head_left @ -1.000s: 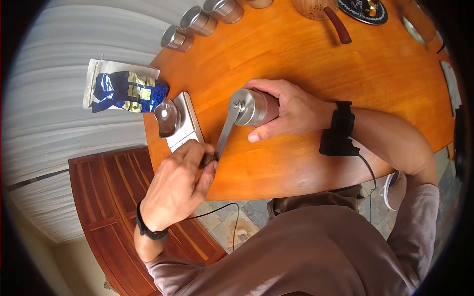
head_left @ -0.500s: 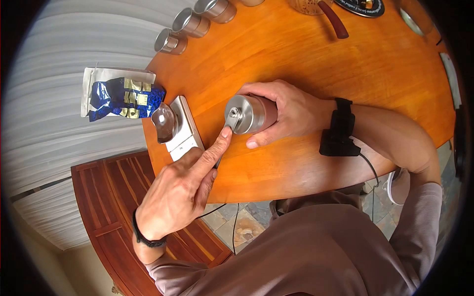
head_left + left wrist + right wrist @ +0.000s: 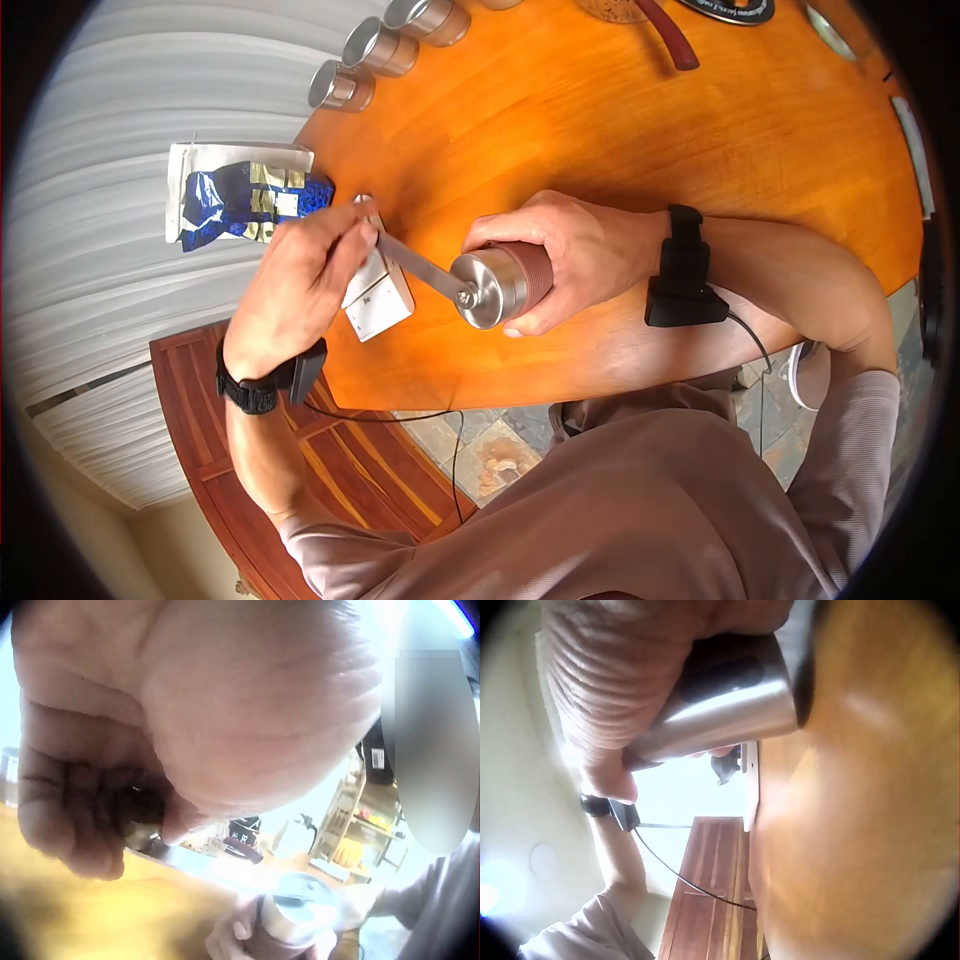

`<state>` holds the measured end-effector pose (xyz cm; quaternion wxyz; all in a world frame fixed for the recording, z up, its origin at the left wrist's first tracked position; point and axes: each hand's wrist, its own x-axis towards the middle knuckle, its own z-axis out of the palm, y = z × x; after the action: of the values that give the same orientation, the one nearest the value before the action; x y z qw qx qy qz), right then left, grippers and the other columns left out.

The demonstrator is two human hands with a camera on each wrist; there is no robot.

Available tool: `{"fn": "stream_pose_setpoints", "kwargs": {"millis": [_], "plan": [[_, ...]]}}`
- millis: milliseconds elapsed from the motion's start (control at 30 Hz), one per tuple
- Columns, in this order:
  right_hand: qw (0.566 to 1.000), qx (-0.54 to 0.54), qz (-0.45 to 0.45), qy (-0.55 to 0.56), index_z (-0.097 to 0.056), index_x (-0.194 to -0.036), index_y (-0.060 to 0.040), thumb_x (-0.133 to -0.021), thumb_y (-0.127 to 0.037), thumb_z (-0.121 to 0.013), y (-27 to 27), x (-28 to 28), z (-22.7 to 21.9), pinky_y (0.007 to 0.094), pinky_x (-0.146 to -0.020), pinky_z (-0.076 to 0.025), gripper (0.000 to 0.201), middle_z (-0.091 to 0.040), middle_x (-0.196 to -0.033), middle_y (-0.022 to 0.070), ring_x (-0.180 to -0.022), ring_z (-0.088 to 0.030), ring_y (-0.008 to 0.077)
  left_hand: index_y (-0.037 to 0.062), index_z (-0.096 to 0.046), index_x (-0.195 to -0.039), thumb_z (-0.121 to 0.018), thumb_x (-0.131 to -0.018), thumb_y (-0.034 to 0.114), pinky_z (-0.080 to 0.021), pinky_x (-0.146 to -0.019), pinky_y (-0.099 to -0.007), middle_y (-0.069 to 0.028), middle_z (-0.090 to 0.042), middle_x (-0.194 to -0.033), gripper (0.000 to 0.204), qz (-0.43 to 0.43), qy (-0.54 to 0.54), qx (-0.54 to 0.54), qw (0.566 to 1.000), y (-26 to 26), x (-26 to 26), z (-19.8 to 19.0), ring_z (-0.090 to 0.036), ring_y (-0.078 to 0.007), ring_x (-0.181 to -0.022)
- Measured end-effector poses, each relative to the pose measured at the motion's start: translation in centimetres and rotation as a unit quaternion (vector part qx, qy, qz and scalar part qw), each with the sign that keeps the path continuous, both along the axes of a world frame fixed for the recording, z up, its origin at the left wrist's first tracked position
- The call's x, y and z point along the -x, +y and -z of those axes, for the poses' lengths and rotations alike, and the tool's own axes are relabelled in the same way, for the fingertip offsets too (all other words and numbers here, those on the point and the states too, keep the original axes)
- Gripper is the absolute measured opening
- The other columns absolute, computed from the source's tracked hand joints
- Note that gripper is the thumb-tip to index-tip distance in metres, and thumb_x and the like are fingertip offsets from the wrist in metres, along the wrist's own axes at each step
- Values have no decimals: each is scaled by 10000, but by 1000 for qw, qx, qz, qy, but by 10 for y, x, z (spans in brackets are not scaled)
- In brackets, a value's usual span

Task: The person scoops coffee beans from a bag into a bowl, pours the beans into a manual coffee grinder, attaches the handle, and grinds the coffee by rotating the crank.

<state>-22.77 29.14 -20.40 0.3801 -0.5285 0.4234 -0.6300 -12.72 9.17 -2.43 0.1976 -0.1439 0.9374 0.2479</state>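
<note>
A metal hand coffee grinder (image 3: 497, 286) with a brown grip band stands over the wooden table, its lid facing up in the head view. My right hand (image 3: 592, 252) is wrapped around the band. In the right wrist view the lower steel body of the grinder (image 3: 727, 712) is close to the table top. The crank arm (image 3: 425, 268) points out to the upper left from the lid. At its end my left hand (image 3: 290, 285) holds the dark knob (image 3: 139, 806), seen between curled fingers in the left wrist view.
Under and beside the left hand lies a white scale (image 3: 382, 312). Behind it is a blue and silver bag (image 3: 245, 195). Several metal cups (image 3: 382, 48) line the table's far left edge. A dark red handle (image 3: 668, 35) juts from a vessel at the back. A wooden bench (image 3: 330, 460) stands lower left.
The crank arm has swung round from pointing toward the body to the upper left, with my left hand moving along. The right hand and grinder have shifted slightly toward the body.
</note>
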Motion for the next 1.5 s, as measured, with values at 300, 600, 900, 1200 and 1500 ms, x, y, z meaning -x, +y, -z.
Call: {"fn": "stream_pose_setpoints", "kwargs": {"millis": [300, 600, 900, 1200, 1500], "plan": [[996, -26, 10, 84, -629, -1042, -41, -756, -187, -817, 6, 2, -7, 351, -691, -525, 371, -687, -826, 100, -740, -668, 227, -1, -545, -1159, -624, -976, 6, -501, -701, -284, -83, -650, -828, 200, 188, 220, 133, 948, 101, 19, -24, -612, -165, -736], [996, -60, 53, -49, -613, -1044, -5, -776, -126, -829, 5, 8, -6, 305, -729, -525, 365, -708, -927, 34, -832, -659, 132, 11, -527, -1087, -679, -973, 107, -563, -618, -383, -160, -691, -896, 213, 116, -4, 12, 993, 82, -72, -32, -700, -315, -746], [1000, -1, -8, 30, -625, -1030, -24, -732, -116, -815, 9, 2, -10, 293, -648, -521, 366, -714, -836, 53, -727, -684, 136, -23, -489, -1054, -592, -1041, 119, -490, -687, -401, -182, -610, -813, 176, 42, 121, 85, 988, 14, -32, 6, -602, -299, -728], [991, 68, 15, 113, -647, -979, -42, -715, -178, -801, 5, -3, -1, 351, -627, -498, 335, -698, -788, 99, -686, -661, 214, -7, -546, -1088, -719, -957, 106, -485, -631, -274, -68, -663, -867, 245, 229, 224, 8, 947, 108, -6, -20, -624, -139, -722], [994, -37, 32, -99, -626, -1009, -17, -734, -120, -822, 10, 3, -6, 296, -696, -515, 353, -689, -835, 50, -745, -636, 123, -1, -552, -1122, -707, -957, 119, -556, -698, -405, -168, -689, -904, 256, 34, 11, 21, 999, 84, -90, -21, -698, -322, -796]]}}
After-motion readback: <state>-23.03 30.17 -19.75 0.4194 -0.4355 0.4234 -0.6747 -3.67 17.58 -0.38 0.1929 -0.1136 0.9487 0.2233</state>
